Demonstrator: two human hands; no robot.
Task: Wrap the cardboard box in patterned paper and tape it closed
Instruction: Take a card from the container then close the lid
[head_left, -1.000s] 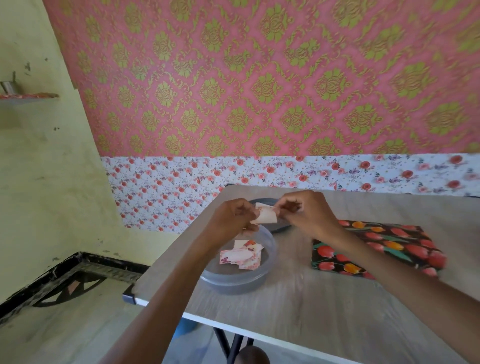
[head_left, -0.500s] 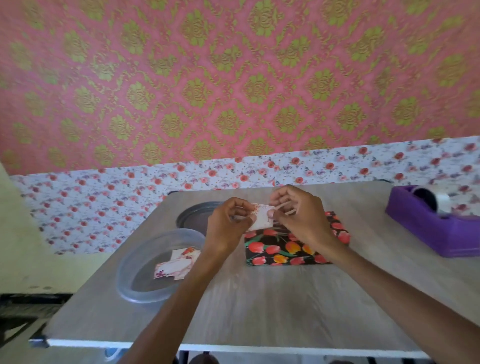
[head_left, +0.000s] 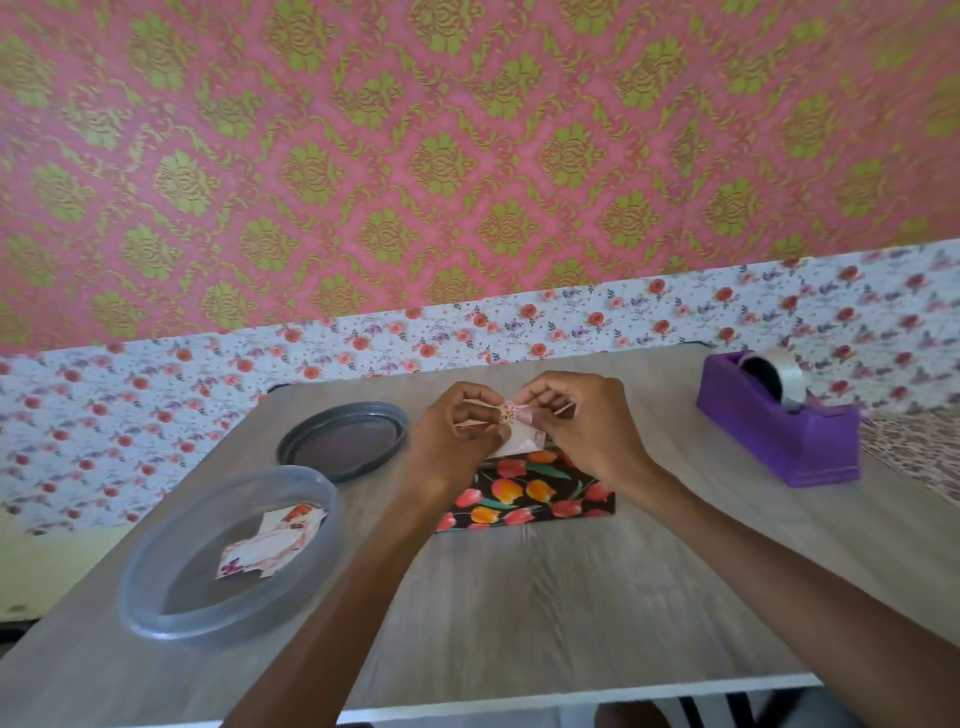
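The left hand (head_left: 452, 436) and right hand (head_left: 587, 431) pinch a small white flowered cardboard piece (head_left: 522, 440) above the black tulip-patterned paper (head_left: 524, 499); wrapping seems not begun.

No writing can be read, even on the small card (head_left: 523, 441).

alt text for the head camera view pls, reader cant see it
A left hand and a right hand pinch a small floral paper piece between them, above a flat tulip-patterned package on a table. At left sit a clear tub holding paper scraps and a dark lid; a purple tape dispenser stands at right.
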